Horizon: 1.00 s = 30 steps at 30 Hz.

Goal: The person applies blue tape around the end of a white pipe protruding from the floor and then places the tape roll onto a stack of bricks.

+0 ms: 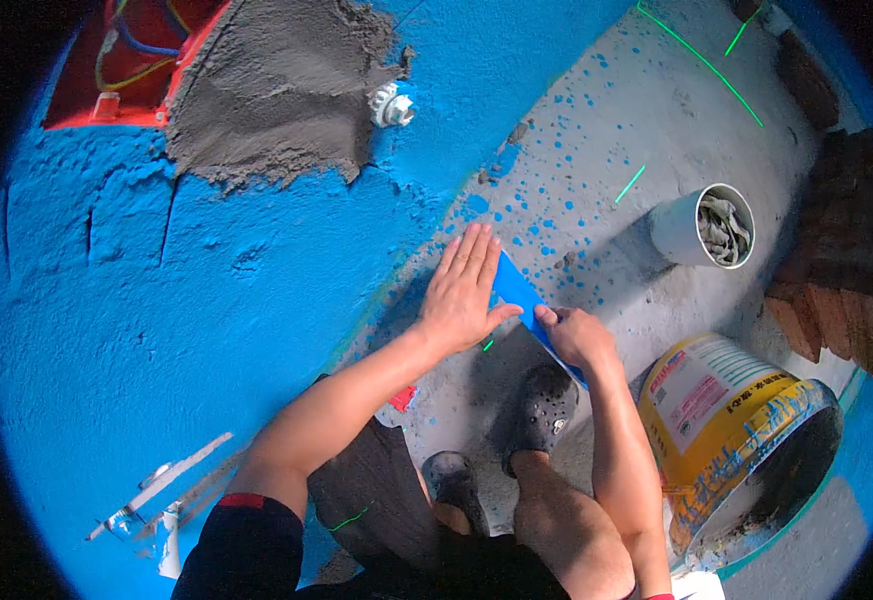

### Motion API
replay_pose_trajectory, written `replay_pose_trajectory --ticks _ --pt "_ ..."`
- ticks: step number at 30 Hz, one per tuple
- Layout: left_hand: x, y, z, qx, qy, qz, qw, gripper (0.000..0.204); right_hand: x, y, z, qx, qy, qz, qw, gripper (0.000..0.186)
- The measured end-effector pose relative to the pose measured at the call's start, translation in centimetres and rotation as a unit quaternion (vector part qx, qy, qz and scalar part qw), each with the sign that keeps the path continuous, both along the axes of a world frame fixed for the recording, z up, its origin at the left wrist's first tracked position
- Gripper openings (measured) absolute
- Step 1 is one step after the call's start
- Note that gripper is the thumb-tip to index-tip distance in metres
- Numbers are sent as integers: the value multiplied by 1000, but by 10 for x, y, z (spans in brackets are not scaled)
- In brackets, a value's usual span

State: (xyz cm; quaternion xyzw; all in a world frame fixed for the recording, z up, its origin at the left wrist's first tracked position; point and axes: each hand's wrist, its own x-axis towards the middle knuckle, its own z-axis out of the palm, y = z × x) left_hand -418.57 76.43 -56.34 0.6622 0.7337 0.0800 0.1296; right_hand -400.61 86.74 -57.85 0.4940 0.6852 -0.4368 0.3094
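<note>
My left hand [467,290] lies with fingers stretched out and thumb spread on the upper end of a flat blue strip [517,292], close to where the blue-coated wall meets the speckled grey floor. My right hand [577,340] grips the strip's lower part, thumb on top; that end is partly hidden under the hand. Below are my feet in dark clogs [542,405]. Above my left hand, a rough grey mortar patch [267,90] is on the blue wall [127,320], beside a red box with wires [117,80] and a white round fitting [392,105].
A white pail with crumpled grey material [677,230] stands to the right. A yellow bucket [707,400] is beside my right arm, tilted in view. Stacked brown bricks [827,260] line the right side. A small red piece [404,397] lies near my left forearm.
</note>
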Motion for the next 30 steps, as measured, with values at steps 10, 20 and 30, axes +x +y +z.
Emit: replay_pose_trajectory --ticks 10,20,30 --pt "-14 35 -6 48 -43 -35 997 49 7 -3 -2 13 46 -3 999 51" --pt "-9 101 -4 -249 -53 -110 961 11 9 -6 -6 11 119 -42 992 42" --pt "5 109 -21 -304 -65 -156 938 12 11 -7 -3 16 145 -63 987 34"
